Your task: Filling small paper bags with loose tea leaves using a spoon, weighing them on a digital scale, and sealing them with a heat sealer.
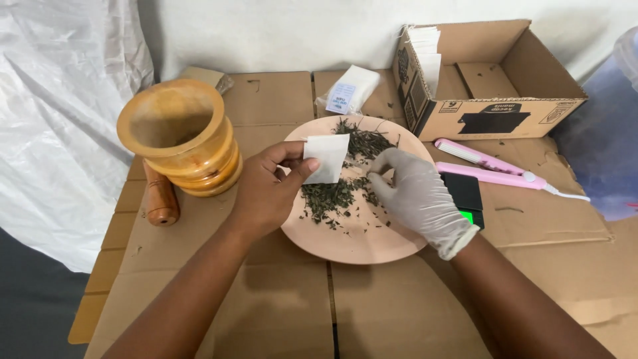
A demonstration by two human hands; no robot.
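Note:
My left hand point(267, 189), bare, holds a small white paper sachet point(327, 158) upright over the left side of a pink plate point(372, 242). Dark green dried leaves point(332, 196) lie scattered across the plate. My right hand point(415, 196) wears a white glove and rests on the plate's right half, its fingertips pinched down among the leaves just right of the sachet. Whether leaves are caught between the gloved fingers I cannot tell.
A wooden mortar point(181, 136) stands at the left with a wooden pestle point(159, 199) lying beside it. A packet of white sachets point(347, 90) lies behind the plate. An open cardboard box point(488, 80) sits back right. A pink heat sealer point(495, 169) and small black scale point(465, 196) lie right.

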